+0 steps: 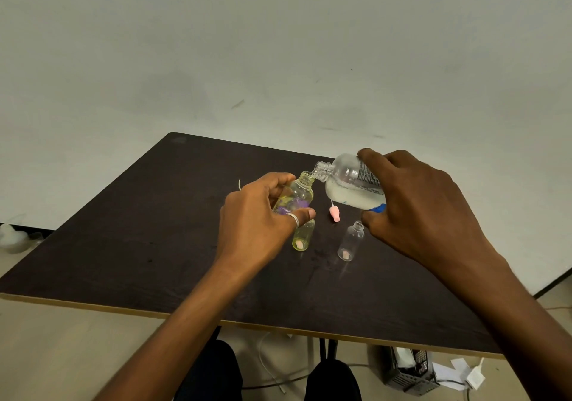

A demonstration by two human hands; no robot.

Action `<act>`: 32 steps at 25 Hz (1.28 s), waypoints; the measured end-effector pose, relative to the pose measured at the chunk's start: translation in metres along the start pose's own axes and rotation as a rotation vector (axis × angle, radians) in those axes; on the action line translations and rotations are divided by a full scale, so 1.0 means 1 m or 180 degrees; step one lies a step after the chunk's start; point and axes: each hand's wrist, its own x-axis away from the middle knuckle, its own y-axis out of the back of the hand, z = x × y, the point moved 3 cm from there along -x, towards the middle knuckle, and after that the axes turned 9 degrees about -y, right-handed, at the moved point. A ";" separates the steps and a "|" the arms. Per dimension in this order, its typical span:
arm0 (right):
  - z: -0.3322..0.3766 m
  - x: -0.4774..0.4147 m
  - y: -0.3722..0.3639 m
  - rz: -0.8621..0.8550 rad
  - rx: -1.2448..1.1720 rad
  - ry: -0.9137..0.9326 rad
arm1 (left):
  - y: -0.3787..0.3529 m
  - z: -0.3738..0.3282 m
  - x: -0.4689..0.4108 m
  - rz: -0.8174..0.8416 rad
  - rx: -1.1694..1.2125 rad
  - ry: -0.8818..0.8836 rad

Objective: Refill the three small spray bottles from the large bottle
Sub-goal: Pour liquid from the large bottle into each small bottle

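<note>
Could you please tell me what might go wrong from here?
The right hand tips the large bottle at the narrow neck of the small bottle gripped mid-air by the left hand; milky liquid could miss onto the table.
The yellow bottle and clear bottle stand uncapped close by the hands; a bump could topple them.

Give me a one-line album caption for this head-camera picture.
Right hand tilts the large bottle toward a small yellow bottle gripped by the left hand over a dark table.

Dark brown table, yellow-tinted small bottle, pink sprayer cap
</note>
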 end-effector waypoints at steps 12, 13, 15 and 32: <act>0.000 -0.001 -0.001 -0.0014 0.0012 -0.0002 | 0.001 0.001 -0.001 -0.0005 -0.0002 0.0006; 0.000 -0.001 -0.001 -0.0021 0.0026 0.0006 | 0.001 0.001 -0.001 -0.0003 0.0002 0.0012; -0.001 -0.001 -0.001 -0.0046 0.0052 0.0015 | 0.001 0.001 -0.001 0.0004 0.0001 0.0014; -0.002 -0.001 0.001 -0.0021 0.0039 0.0010 | -0.001 0.001 0.000 0.0011 -0.0001 -0.0005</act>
